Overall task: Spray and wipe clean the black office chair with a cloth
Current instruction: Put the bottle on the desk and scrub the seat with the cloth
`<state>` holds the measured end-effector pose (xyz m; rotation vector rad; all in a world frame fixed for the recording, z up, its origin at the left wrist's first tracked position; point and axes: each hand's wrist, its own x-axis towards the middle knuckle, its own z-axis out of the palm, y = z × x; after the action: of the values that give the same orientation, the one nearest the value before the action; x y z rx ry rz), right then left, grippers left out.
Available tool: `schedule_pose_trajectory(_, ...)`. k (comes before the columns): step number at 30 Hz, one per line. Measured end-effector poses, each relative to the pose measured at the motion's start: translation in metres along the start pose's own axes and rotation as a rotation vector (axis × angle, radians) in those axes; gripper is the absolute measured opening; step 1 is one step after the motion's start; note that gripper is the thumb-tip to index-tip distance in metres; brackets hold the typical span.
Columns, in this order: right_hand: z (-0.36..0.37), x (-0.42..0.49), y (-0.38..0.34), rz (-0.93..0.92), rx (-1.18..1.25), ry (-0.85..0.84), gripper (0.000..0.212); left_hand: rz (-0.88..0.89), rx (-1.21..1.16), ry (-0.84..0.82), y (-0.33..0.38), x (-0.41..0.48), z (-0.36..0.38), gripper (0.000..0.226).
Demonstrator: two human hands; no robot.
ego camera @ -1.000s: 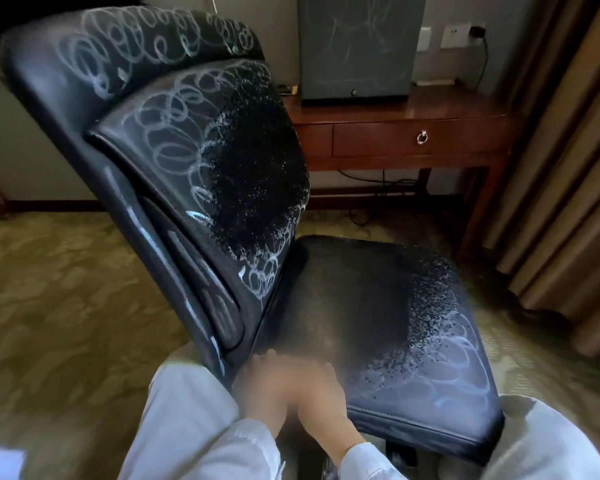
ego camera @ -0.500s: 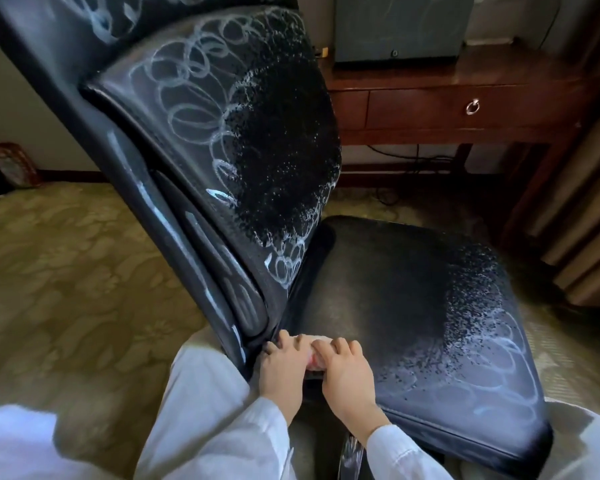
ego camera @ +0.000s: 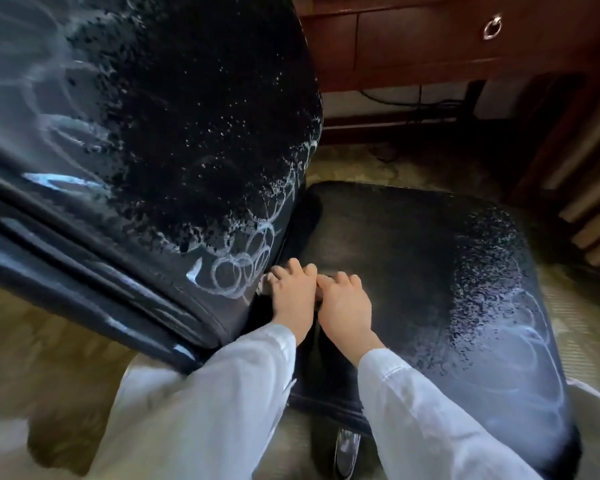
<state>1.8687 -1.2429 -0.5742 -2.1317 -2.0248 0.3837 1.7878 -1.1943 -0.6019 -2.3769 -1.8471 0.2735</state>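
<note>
Chair back (ego camera: 187, 133) left, beaded with spray, chalk loops low. Left grip (ego camera: 291, 299), right grip (ego camera: 343, 306) both curled on mostly hidden cloth (ego camera: 262, 287) at seat (ego camera: 413, 271) crease. Press flat, sweep right toward chalky edge, overlapping.

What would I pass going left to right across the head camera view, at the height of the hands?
Chair backrest → white circles on its lower corner → left hand → right hand → bare seat → speckled patch → carpet. The cloth, mostly hidden under the hands, is left out.
</note>
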Motion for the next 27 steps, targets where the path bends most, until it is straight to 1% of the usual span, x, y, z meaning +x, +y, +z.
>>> schedule_pose_trajectory(2, -0.005, 0.024, 0.006, 0.017, 0.014, -0.005, 0.028, 0.006, 0.022, -0.015, 0.005, 0.028, -0.001, 0.024)
schedule_pose_trajectory(5, -0.011, 0.066, 0.022, 0.033, 0.025, 0.034, 0.024, 0.064, 0.048, -0.014, 0.009, 0.074, -0.003, 0.027)
schedule_pose_trajectory(9, -0.012, 0.120, 0.048, 0.018, 0.027, 0.113, 0.025, 0.099, 0.095, 0.091, 0.016, 0.131, -0.009, 0.026)
schedule_pose_trajectory(14, -0.019, 0.188, 0.081, -0.019, -0.028, 0.264, 0.026, 0.091, 0.089, 0.171, 0.036, 0.206, -0.020, 0.028)
schedule_pose_trajectory(16, -0.017, 0.207, 0.090, -0.001, -0.020, 0.296, 0.029, 0.109, 0.106, 0.169, 0.040, 0.228, -0.021, 0.028)
schedule_pose_trajectory(18, -0.016, 0.213, 0.096, -0.004, 0.005, 0.272, 0.031, 0.111, 0.110, 0.128, 0.042, 0.238, -0.020, 0.027)
schedule_pose_trajectory(21, -0.016, 0.208, 0.098, -0.037, 0.084, 0.197, 0.032, 0.056, 0.115, 0.041, 0.046, 0.232, -0.022, 0.028)
schedule_pose_trajectory(24, -0.015, 0.188, 0.094, -0.044, 0.120, 0.103, 0.031, -0.004, 0.122, -0.015, 0.047, 0.206, -0.021, 0.025)
schedule_pose_trajectory(27, -0.008, 0.151, 0.078, -0.046, 0.171, 0.027, 0.030, -0.017, 0.085, -0.040, 0.036, 0.160, -0.018, 0.024)
